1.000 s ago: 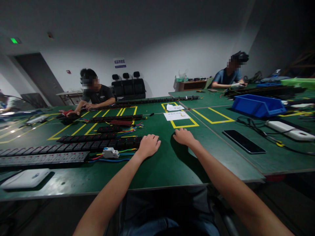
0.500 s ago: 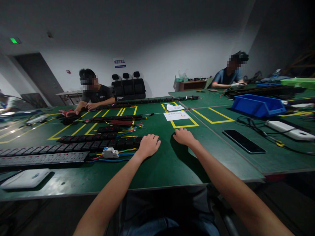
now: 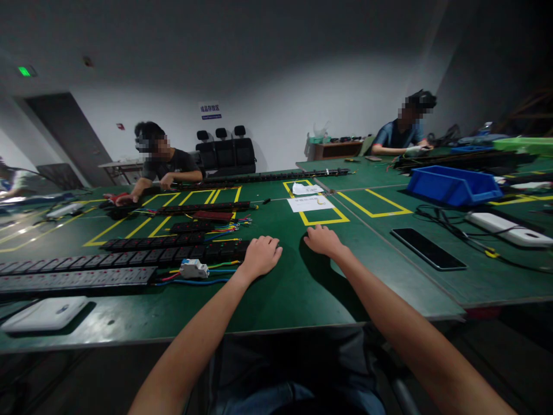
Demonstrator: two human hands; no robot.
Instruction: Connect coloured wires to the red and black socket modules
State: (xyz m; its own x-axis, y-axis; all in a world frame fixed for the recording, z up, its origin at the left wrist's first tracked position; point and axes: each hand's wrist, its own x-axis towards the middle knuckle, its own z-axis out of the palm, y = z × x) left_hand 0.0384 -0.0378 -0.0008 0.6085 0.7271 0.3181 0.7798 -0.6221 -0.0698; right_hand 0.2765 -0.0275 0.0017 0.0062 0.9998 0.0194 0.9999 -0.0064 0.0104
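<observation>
My left hand [image 3: 261,255] rests palm down on the green table [image 3: 285,300], its fingers loosely bent and slightly apart, with nothing held. Just left of it lie the end of a long black power strip [image 3: 173,255] and blue and yellow-green wires joined to a small white breaker [image 3: 193,268]. My right hand [image 3: 322,239] also lies on the table, fingers loosely bent and partly hidden, holding nothing visible. Beyond it is a white paper sheet [image 3: 309,203] inside a yellow taped frame. A dark phone [image 3: 427,249] lies to its right.
More strips and a white box [image 3: 45,314] lie on the left. A blue bin [image 3: 453,185], black cables [image 3: 449,222] and a white device [image 3: 510,229] are on the right. Co-workers sit across the table, one at left [image 3: 175,164], one at right [image 3: 397,138].
My hands have not moved. The co-worker at left has shifted head and one hand slightly.
</observation>
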